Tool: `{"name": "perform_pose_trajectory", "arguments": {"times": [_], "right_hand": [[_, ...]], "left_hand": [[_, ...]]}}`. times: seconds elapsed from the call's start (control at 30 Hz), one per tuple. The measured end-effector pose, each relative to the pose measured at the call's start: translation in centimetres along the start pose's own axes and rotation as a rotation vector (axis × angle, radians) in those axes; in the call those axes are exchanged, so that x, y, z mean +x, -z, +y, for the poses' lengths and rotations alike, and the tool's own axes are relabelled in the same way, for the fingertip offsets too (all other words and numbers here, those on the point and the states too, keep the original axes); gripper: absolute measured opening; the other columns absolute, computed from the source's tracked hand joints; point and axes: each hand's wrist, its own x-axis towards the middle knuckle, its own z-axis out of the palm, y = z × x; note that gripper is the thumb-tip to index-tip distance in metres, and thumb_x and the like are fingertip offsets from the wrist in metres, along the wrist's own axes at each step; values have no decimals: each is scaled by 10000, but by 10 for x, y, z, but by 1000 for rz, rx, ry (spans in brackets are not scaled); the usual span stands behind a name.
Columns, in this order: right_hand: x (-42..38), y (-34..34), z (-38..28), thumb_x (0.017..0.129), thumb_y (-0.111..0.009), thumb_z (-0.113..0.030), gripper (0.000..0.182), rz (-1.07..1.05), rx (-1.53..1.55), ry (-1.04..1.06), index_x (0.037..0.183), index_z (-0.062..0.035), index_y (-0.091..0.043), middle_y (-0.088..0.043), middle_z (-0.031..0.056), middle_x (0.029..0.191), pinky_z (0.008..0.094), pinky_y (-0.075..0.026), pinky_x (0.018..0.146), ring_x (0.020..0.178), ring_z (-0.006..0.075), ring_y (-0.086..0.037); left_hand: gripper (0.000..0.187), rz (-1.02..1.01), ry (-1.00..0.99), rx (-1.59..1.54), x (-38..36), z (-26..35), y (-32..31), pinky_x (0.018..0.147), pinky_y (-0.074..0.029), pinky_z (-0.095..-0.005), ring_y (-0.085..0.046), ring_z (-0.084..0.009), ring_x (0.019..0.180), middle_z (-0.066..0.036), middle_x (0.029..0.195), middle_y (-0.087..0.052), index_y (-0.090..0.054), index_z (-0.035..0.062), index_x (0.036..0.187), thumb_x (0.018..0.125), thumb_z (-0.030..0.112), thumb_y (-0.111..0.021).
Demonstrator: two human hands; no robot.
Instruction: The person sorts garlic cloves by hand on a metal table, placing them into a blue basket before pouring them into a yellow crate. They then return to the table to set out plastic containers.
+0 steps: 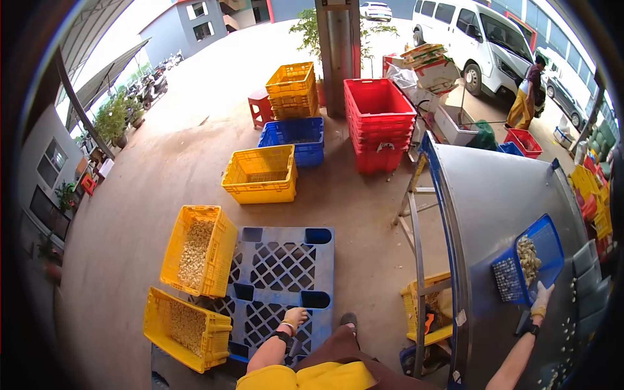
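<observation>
My right hand [541, 300], in a pale glove, is closed on the near rim of a blue plastic basket [509, 279]. The basket is on or just above the sloping-looking metal table [481, 188]; contact cannot be made out. Inside it lies a heap of small pale pieces [528, 257], too small to name. Bare and with fingers curled, my left hand [296, 318] hangs over the blue pallet [328, 260], with nothing visible in it. Left of that hand, two yellow crates [224, 250] [220, 338] hold similar small pale pieces.
Further off stand a yellow crate [260, 192], a blue crate [309, 158], stacked yellow crates [290, 79] and stacked red crates [380, 140]. A yellow crate [411, 309] sits under the metal table. Pale bits are scattered along the table's right side. Another person [523, 97] stands near a white van [484, 39].
</observation>
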Motion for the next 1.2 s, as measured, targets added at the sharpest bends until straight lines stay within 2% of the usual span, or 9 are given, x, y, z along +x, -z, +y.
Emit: {"name": "perform_pose_trajectory", "arguments": {"times": [0.27, 0.43, 0.53, 0.67, 0.83, 0.97, 1.1, 1.13, 1.2], "right_hand": [[-145, -5, -73, 867, -522, 63, 695, 160, 129, -185, 1506, -11, -261, -442, 172, 1428, 364, -361, 1075, 1232, 268, -485], [-137, 16, -80, 824, -525, 123, 705, -21, -221, 176, 1485, 9, -310, -484, 171, 1386, 332, -370, 1067, 1191, 258, -521], [-166, -30, -197, 822, -505, 122, 681, -33, -55, 43, 1471, 15, -329, -487, 163, 1387, 322, -369, 1065, 1192, 253, -520], [-140, -50, -214, 809, -470, 126, 677, -113, -26, 108, 1466, 20, -342, -494, 159, 1386, 328, -370, 1065, 1202, 250, -519], [-107, -92, -255, 793, -440, 114, 705, -194, 105, 63, 1482, 30, -319, -474, 180, 1405, 330, -347, 1088, 1228, 259, -507], [-70, -112, -297, 803, -452, 113, 712, -184, -154, 170, 1494, 15, -313, -451, 166, 1434, 332, -348, 1088, 1245, 254, -500], [-22, -139, -339, 778, -461, 114, 760, -300, 65, 233, 1511, 3, -292, -404, 156, 1479, 364, -295, 1127, 1320, 264, -431], [-87, -206, -466, 988, -559, -209, 401, -152, -206, 149, 1359, -64, -514, -591, 219, 1260, 432, -537, 831, 1020, 357, -638], [-72, -254, -485, 987, -518, -249, 357, -121, -162, 421, 1288, -64, -572, -640, 198, 1169, 425, -556, 703, 909, 354, -668]], "left_hand": [[316, -499, -531, 85, -41, 189, -181, 859, -467, -244, -621, -103, 969, -16, 1082, -671, -623, 60, 1216, 1010, 278, -525], [521, -1035, -808, 308, -90, 270, -364, 1063, -403, -336, -505, -235, 1260, -150, 1327, -546, -422, 56, 1423, 978, 293, -552], [637, -1179, -930, 396, -125, 313, -460, 1126, -339, -389, -429, -310, 1346, -226, 1418, -471, -348, 25, 1468, 975, 378, -543], [657, -1209, -1494, 1196, -131, 338, -537, 1164, -246, -458, -328, -396, 1390, -296, 1447, -399, -477, -21, 1367, 996, 516, -397], [753, -1269, -1033, 987, -131, 350, -547, 1166, -226, -473, -180, -523, 1420, -416, 1512, -92, -393, 113, 1480, 873, 511, -593], [804, -1225, -855, 590, -105, 386, -582, 1148, -274, -457, -302, -415, 1394, -289, 1529, -216, -300, 119, 1518, 853, 360, -682], [786, -1392, -310, -148, -85, 485, -559, 1013, -413, -334, -475, -207, 1244, -123, 1431, -427, -229, 110, 1538, 904, 270, -667], [780, -1462, -188, -174, -75, 513, -548, 959, -441, -286, -507, -151, 1191, -81, 1398, -474, -213, 106, 1542, 921, 256, -659], [752, -1381, -345, -41, -55, 567, -519, 945, -442, -266, -506, -123, 1173, -34, 1412, -469, -265, 77, 1530, 929, 292, -663]]}}
